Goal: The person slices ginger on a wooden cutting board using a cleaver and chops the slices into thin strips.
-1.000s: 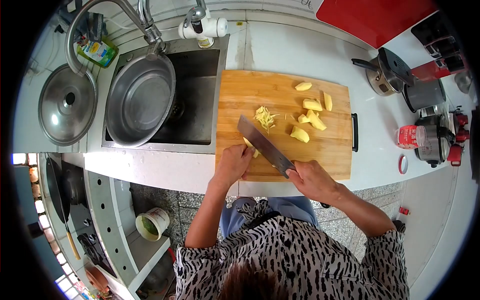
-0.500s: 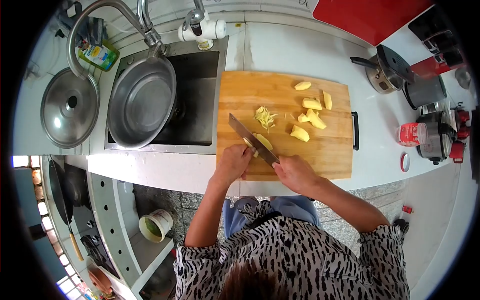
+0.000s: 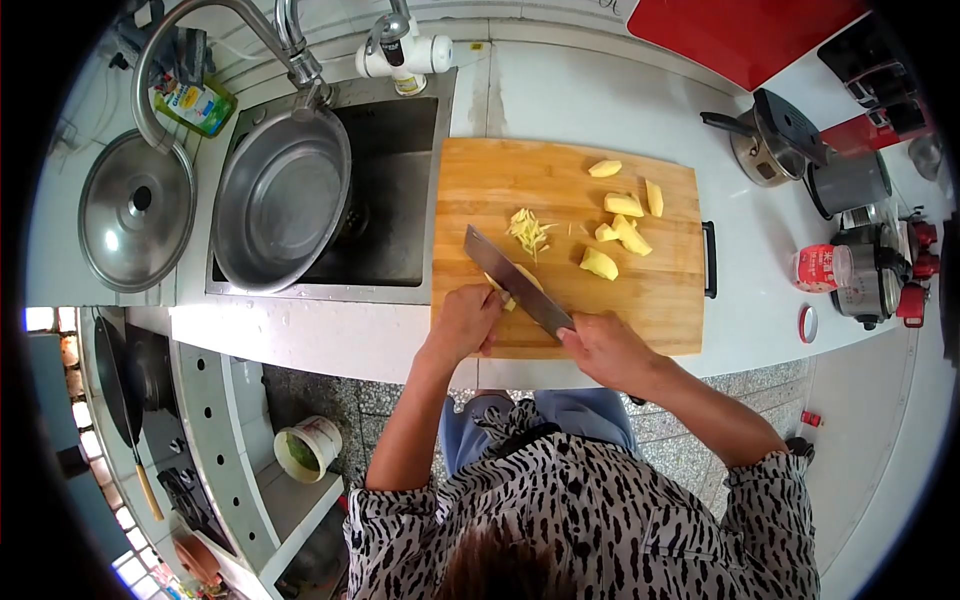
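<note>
My right hand (image 3: 608, 347) grips the handle of a wide-bladed knife (image 3: 515, 282), its blade slanting up and left over the wooden cutting board (image 3: 660, 315). Beside the blade, my left hand (image 3: 467, 318) holds a yellow piece (image 3: 508, 300) against the board, partly hidden by the fingers and the knife. Part of a yellow slice shows on the blade's other side. A small pile of thin yellow strips (image 3: 528, 232) lies above the blade. Several peeled yellow chunks (image 3: 598, 263) are spread over the board's upper right.
Left of the board, a metal basin (image 3: 283, 200) rests tilted in the sink (image 3: 400, 220) under a curved faucet (image 3: 200, 8). A pot lid (image 3: 137, 211) lies farther left. On the right stand a small pot (image 3: 765, 150), a red-labelled jar (image 3: 822, 268) and a ring-shaped lid (image 3: 808, 323).
The knife and my right hand moved left and up, then slightly back right and down. My left hand stays on the yellow piece.
</note>
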{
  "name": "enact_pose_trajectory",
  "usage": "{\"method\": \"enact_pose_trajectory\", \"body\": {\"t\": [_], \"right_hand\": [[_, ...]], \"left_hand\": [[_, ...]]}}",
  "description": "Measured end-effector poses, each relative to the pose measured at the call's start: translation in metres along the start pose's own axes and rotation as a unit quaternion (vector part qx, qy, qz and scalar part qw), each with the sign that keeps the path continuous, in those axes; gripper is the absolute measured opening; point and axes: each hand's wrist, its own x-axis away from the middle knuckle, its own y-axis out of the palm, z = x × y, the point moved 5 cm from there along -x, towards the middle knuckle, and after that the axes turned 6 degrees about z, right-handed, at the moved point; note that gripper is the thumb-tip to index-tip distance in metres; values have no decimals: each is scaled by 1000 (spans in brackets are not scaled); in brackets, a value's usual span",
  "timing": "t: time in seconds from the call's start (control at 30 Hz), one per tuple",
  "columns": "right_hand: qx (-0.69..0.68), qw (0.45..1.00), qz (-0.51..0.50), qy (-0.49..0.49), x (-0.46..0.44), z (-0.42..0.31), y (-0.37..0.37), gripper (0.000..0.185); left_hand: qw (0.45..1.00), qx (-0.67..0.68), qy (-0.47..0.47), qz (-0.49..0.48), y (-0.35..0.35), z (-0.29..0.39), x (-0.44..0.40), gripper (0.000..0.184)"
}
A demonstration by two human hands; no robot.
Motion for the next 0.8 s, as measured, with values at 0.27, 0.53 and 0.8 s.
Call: {"method": "enact_pose_trajectory", "body": {"t": [0.27,0.53,0.8], "right_hand": [[15,999,44,-13,-11,-10,0,24],[23,997,64,-35,-1,0,-7,26],[52,998,-11,22,-7,-12,3,23]], "left_hand": [[1000,20,-1,1,0,0,1,32],[1000,1,19,20,1,2,4,28],[993,-49,68,86,1,-8,5,27]]}}
